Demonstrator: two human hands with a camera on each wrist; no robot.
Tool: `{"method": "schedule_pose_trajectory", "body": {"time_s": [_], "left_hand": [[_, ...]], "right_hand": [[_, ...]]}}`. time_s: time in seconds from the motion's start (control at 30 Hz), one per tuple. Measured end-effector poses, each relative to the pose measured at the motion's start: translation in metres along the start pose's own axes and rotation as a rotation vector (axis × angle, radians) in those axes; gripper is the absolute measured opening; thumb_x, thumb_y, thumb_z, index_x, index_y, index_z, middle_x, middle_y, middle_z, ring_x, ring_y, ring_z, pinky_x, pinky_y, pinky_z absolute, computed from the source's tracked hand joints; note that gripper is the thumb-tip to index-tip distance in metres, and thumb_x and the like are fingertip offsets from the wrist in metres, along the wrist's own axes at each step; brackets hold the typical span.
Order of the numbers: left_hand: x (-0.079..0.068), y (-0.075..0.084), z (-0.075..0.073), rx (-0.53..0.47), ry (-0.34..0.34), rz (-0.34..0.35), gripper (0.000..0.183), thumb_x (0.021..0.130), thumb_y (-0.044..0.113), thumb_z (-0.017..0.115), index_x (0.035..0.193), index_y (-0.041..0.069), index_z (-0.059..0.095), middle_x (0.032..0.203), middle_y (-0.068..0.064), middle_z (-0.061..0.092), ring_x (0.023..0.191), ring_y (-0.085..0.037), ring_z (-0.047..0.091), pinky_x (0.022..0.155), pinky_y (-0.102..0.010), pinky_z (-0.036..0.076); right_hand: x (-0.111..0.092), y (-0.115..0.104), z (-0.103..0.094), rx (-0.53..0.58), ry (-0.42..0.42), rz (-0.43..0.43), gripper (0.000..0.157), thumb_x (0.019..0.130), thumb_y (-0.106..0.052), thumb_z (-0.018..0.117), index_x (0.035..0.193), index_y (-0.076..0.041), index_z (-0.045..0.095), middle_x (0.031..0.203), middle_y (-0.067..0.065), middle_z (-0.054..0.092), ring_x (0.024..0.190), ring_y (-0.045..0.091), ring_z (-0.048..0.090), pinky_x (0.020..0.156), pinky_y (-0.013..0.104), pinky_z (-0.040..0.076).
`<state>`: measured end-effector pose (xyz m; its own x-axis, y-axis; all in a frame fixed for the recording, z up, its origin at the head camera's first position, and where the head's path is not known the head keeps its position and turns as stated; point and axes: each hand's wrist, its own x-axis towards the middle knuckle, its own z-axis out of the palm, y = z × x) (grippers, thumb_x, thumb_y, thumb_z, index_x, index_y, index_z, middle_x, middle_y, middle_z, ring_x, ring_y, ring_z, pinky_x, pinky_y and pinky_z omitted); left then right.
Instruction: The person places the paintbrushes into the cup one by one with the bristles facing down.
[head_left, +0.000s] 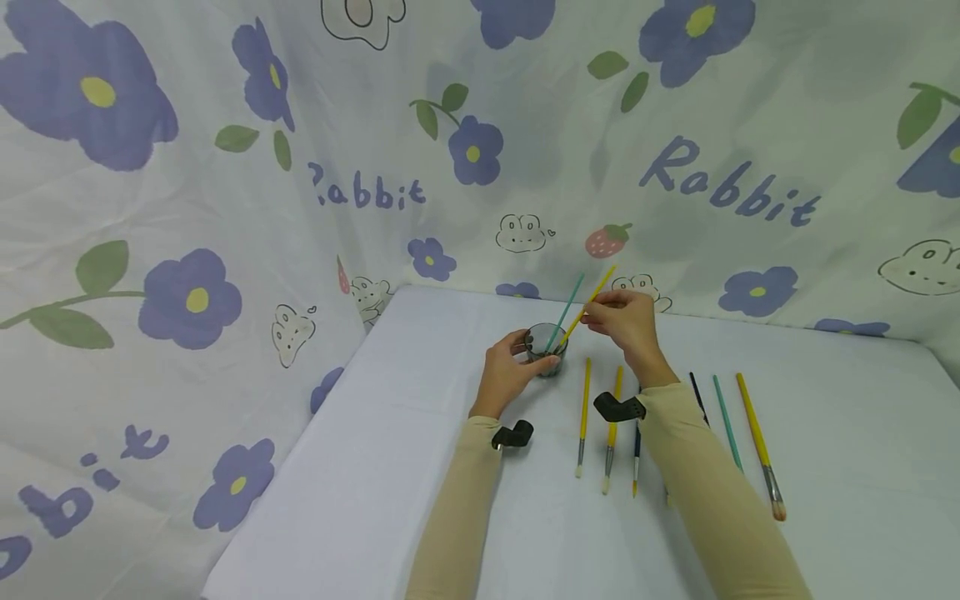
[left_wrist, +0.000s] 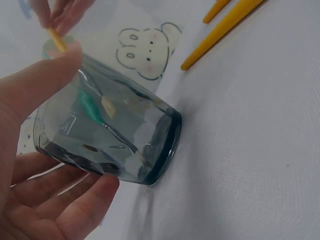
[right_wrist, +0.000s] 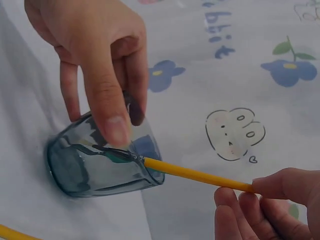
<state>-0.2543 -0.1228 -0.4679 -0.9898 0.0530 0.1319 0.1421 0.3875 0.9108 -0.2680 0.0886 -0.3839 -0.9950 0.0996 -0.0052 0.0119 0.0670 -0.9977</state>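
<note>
A bluish clear glass (left_wrist: 135,115) stands on the white table, and my left hand (head_left: 510,373) grips it, thumb on the near side and fingers round the other. A teal-handled paintbrush (head_left: 567,307) leans inside, its bristles down at the bottom. My right hand (head_left: 624,325) pinches a yellow-handled paintbrush (right_wrist: 195,173) by its handle, between thumb and fingers. That brush slants bristle end down through the rim; in the left wrist view its pale bristles show within the glass, above the bottom.
Right of the glass, several paintbrushes lie in a row, among them a yellow one (head_left: 587,408), a teal one (head_left: 726,421) and a thick yellow one (head_left: 756,429). My right forearm covers part of the row. A flower-printed cloth (head_left: 555,150) hangs behind the table.
</note>
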Motion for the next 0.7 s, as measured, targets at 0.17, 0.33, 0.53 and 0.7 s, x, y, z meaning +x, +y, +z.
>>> {"method": "schedule_pose_trajectory", "body": {"time_s": [0.17, 0.33, 0.53, 0.7], "left_hand": [[0.0, 0.0, 0.0, -0.004, 0.001, 0.014, 0.083, 0.081, 0.041, 0.089, 0.145, 0.001, 0.056, 0.139, -0.017, 0.066, 0.13, -0.031, 0.064, 0.1, -0.039, 0.062], [-0.001, -0.001, 0.0, -0.009, -0.003, 0.031, 0.081, 0.081, 0.039, 0.089, 0.145, 0.0, 0.056, 0.139, -0.018, 0.066, 0.129, -0.031, 0.064, 0.099, -0.038, 0.062], [0.0, -0.001, 0.0, -0.019, 0.004, 0.031, 0.082, 0.08, 0.038, 0.09, 0.145, 0.0, 0.056, 0.139, -0.02, 0.066, 0.129, -0.031, 0.065, 0.099, -0.038, 0.062], [0.0, -0.001, -0.001, -0.027, -0.002, 0.019, 0.084, 0.08, 0.039, 0.09, 0.146, 0.0, 0.055, 0.14, -0.021, 0.065, 0.13, -0.031, 0.063, 0.099, -0.038, 0.062]], "right_hand": [[0.0, 0.005, 0.004, -0.023, -0.004, -0.001, 0.024, 0.096, -0.008, 0.071, 0.113, 0.008, 0.065, 0.088, 0.0, 0.07, 0.071, 0.004, 0.074, 0.071, 0.02, 0.064], [-0.001, 0.007, 0.006, -0.025, -0.005, -0.009, 0.025, 0.096, -0.008, 0.072, 0.113, 0.008, 0.066, 0.09, 0.003, 0.071, 0.07, 0.005, 0.074, 0.07, 0.02, 0.064], [-0.004, 0.004, 0.001, -0.043, -0.015, -0.025, 0.029, 0.097, -0.011, 0.071, 0.117, 0.009, 0.066, 0.099, 0.01, 0.071, 0.073, 0.004, 0.075, 0.073, 0.019, 0.064], [-0.01, -0.001, -0.01, -0.052, -0.021, -0.034, 0.033, 0.098, -0.014, 0.071, 0.12, 0.01, 0.065, 0.103, 0.011, 0.07, 0.075, 0.003, 0.075, 0.075, 0.018, 0.064]]}}
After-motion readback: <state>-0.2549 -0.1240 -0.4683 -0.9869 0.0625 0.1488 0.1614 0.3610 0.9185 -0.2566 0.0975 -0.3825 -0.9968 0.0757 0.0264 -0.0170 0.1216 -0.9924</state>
